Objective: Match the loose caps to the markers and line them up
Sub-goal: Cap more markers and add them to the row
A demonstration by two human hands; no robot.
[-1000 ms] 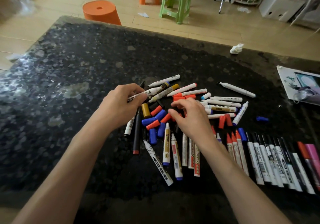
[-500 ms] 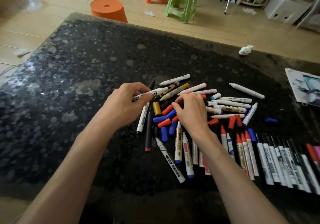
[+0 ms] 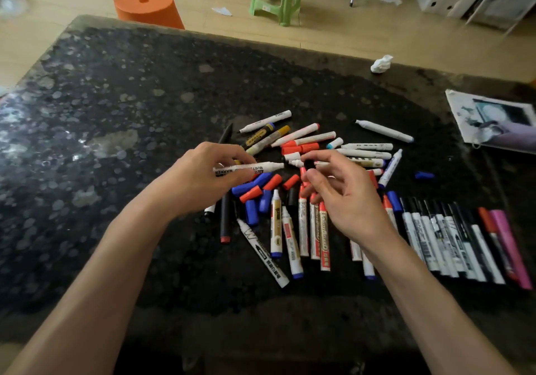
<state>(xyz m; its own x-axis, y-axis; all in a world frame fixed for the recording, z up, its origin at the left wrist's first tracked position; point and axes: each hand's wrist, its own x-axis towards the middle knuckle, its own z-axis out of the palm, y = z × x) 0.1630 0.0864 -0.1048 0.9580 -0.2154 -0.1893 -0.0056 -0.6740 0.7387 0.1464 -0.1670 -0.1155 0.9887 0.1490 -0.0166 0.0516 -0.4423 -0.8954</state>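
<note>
The left hand (image 3: 203,180) is just left of the cap pile (image 3: 255,190). Its fingers are curled round a white marker (image 3: 261,167) and hold it by the back end. The marker lies flat in the air just over the cap pile. It has black letters on its side. Its tip is bare and points to the right. I cannot tell what colour it writes.

The cap pile is a small heap of blue and red caps on the black bench (image 3: 116,113). More loose markers (image 3: 362,154) lie behind the cap pile, and many have no cap.

The right hand (image 3: 345,200) is just right of the cap pile. It is raised, with its fingers bent and its thumb close to the first finger. There is something dark there, but I cannot tell if it is a cap or only the bench.

I think the step now is finding the cap for the white marker. Next, the right cap must go straight onto the bare tip and be pushed on tight.

Far right of the cap pile is the row of markers (image 3: 452,229), side by side with caps on. I think the white marker should go there.
</note>
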